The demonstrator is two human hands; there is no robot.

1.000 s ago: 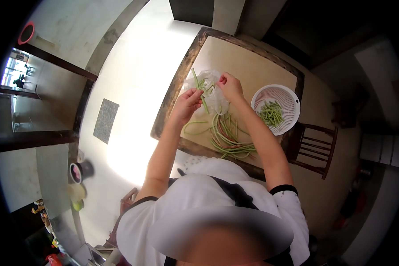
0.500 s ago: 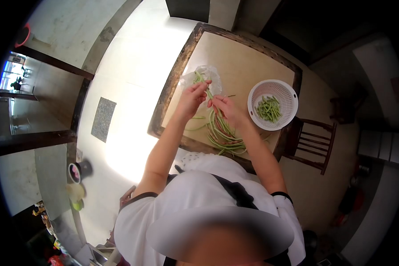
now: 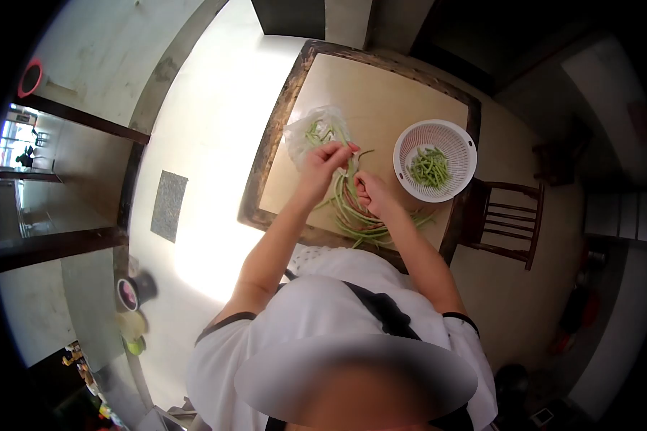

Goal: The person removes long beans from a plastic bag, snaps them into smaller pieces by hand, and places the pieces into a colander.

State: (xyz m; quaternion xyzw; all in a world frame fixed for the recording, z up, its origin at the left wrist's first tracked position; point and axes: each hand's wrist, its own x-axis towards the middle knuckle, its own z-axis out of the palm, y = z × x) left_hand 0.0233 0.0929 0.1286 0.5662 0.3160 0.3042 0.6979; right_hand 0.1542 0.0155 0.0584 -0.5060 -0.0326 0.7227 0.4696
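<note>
Closed around the upper part of a long green bean [image 3: 351,167], my left hand [image 3: 326,162] is beside the clear plastic bag [image 3: 295,134], which has green bean pieces in it. My right hand [image 3: 370,192] is closed just below and to the right; its fingertips are curled in, and what they hold is too small to make out. Under and below my hands lies a loose pile of long beans [image 3: 359,224], green with some reddish ones. A white colander [image 3: 462,159] at the right of the table holds short bean pieces [image 3: 430,167].
The square table [image 3: 392,90] has a dark, rough wooden edge. A dark wooden chair [image 3: 507,223] is against its right side. On the floor at the left are a grey mat [image 3: 169,206] and a dark bucket [image 3: 129,294].
My hands have moved from the bag toward the bean pile. Compared with half a second ago, my right hand is lower. The whole view has shifted slightly.
</note>
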